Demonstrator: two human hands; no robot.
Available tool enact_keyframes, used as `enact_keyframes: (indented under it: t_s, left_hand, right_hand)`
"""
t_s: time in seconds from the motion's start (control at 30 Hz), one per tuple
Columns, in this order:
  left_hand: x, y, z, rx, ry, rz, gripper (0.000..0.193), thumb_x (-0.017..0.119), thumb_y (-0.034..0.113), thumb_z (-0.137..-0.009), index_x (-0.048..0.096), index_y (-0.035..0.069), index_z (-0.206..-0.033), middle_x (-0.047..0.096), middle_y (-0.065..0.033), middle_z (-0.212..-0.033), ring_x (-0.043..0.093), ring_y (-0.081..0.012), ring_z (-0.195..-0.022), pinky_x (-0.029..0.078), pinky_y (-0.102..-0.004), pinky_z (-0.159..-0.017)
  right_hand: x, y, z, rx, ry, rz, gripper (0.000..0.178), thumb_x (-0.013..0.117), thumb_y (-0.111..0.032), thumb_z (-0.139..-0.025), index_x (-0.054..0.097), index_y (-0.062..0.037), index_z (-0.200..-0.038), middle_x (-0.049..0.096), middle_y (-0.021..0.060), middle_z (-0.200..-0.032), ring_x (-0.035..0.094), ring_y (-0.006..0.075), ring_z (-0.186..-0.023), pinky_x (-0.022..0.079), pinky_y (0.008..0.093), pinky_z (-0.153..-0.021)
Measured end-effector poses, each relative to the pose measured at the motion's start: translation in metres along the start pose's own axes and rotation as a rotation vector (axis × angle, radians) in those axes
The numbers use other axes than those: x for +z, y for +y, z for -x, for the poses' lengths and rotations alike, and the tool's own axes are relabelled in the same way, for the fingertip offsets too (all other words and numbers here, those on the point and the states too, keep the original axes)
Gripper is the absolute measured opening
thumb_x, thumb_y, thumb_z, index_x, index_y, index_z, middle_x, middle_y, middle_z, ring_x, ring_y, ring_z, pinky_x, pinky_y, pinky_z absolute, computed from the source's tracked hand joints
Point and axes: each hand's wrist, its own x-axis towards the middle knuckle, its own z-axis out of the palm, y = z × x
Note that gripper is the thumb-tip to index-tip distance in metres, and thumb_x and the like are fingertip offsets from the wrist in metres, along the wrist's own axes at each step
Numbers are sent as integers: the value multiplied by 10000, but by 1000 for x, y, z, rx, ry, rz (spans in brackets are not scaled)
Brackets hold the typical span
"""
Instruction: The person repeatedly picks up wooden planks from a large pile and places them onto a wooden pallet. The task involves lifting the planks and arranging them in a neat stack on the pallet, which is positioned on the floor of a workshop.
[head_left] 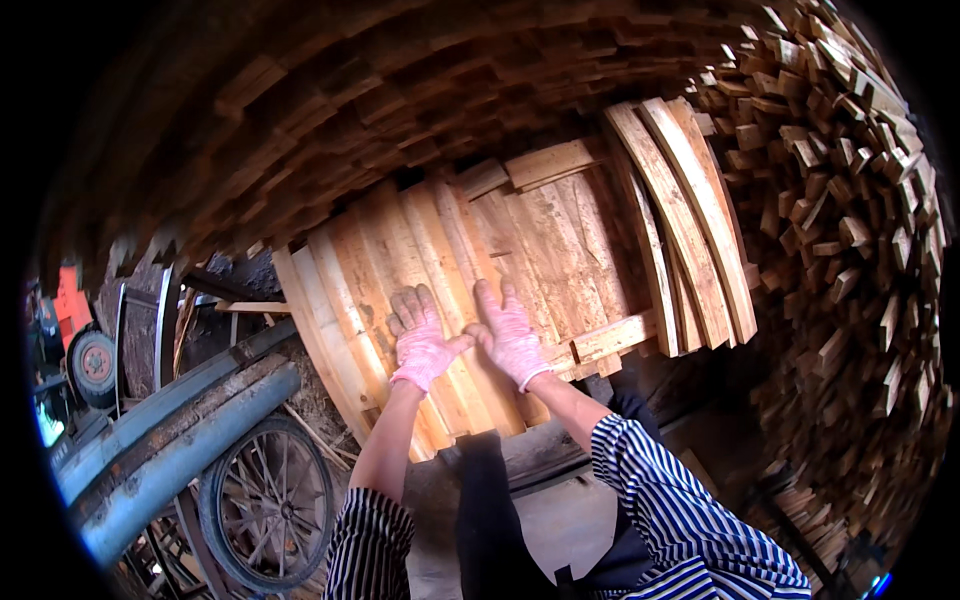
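Observation:
A layer of pale wooden boards (345, 270) lies side by side in front of me, on top of a pile. My left hand (420, 345), in a pinkish work glove with dirty fingertips, rests flat on these boards with its fingers spread. Just to its right, my right hand (508, 338), gloved the same way, presses on the boards with fingers stretched out. The two thumbs point toward each other. Right of my hands, a lower layer of boards (560, 235) shows between two short crosspieces (615, 338). Several longer strips (680, 225) lie across the right end.
Stacked wood ends (840, 210) rise behind the pile and along the right. At the left lie a blue pipe (200, 460) and a blue beam. Below them stands a spoked wheel (268, 505) with a rubber tyre. Another tyred wheel (92, 365) is farther left, beside something red.

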Motion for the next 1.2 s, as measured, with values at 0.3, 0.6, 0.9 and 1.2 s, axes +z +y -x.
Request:
enact_keyframes:
  t_s: [0.3, 0.6, 0.9, 1.2]
  left_hand:
    - [2, 2, 8, -67, 11, 49, 1233, 823, 521, -763, 105, -14, -1610, 103, -305, -1665, 71, -471, -1550, 122, -579, -1244]
    - [-44, 277, -37, 26, -267, 1350, 896, 695, 472, -931, 266, 59, -1600, 357, -166, -1625, 307, -295, -1520, 202, -433, -1260]
    - [46, 347, -151, -35, -416, 1973, 974, 554, 717, -934, 319, 35, -1589, 259, -116, -1678, 190, -235, -1546, 158, -383, -1252]
    - [-27, 339, -80, -355, -152, 1632, 335, 684, 466, -967, 640, 157, -1089, 562, 27, -633, 502, -108, -401, 372, -272, -366]
  right_hand:
    - [-128, 56, -13, 105, 191, 315, 857, 665, -438, -919, 280, -64, -1587, 341, 315, -1566, 365, 457, -1446, 358, 491, -1168]
    - [-331, 239, -16, 346, 350, 435, 653, 687, -420, -924, 476, -231, -1511, 530, 193, -1386, 511, 385, -1262, 465, 472, -1023]
    - [-305, 159, -33, 253, 97, 521, 770, 720, -478, -908, 343, -371, -1571, 539, 209, -1393, 600, 353, -1152, 545, 407, -881]
    - [-275, 198, -37, 227, 233, 474, 806, 808, -183, -748, 475, -237, -1480, 573, 210, -1200, 596, 401, -1042, 501, 505, -871]
